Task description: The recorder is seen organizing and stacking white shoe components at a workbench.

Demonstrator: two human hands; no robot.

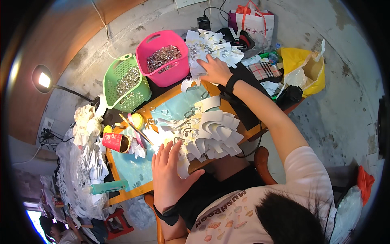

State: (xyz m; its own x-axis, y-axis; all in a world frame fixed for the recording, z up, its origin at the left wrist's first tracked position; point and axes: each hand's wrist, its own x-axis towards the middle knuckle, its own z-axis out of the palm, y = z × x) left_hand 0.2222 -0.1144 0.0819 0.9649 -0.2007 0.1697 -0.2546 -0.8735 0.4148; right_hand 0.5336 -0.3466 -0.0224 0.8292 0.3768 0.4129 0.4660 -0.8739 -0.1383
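Head view, nearest first: 1 left hand (pixel 168 177) stands open with its thumb spread wide, fingertips at the left near edge of the near pile of white strips (pixel 215 136); I see nothing gripped in it. That pile lies ahead and to the right of these fingers, on the table, its long axis running roughly left to right, and the left hand is the nearer of the 2. The strips overlap too much to count. To the left, on or beside the blue sheet (pixel 138 168), are 1 teal tube (pixel 109 187), 1 red cup (pixel 111 140) tipped on its side and 1 round yellow lid (pixel 137 120). Farther off, 1 right hand (pixel 218 72) reaches over the near edge of the far pile of white strips (pixel 215 44), fingers partly bent and apart; I cannot tell whether they pinch a strip. This pile extends ahead and to the left of those fingertips. Beyond the sheet stand 2 baskets, 1 green basket (pixel 140 97) and 1 pink basket (pixel 172 75), each holding uncountable metal pieces (pixel 164 57). Farthest are 1 lamp (pixel 42 80) and 1 yellow bag (pixel 296 61).
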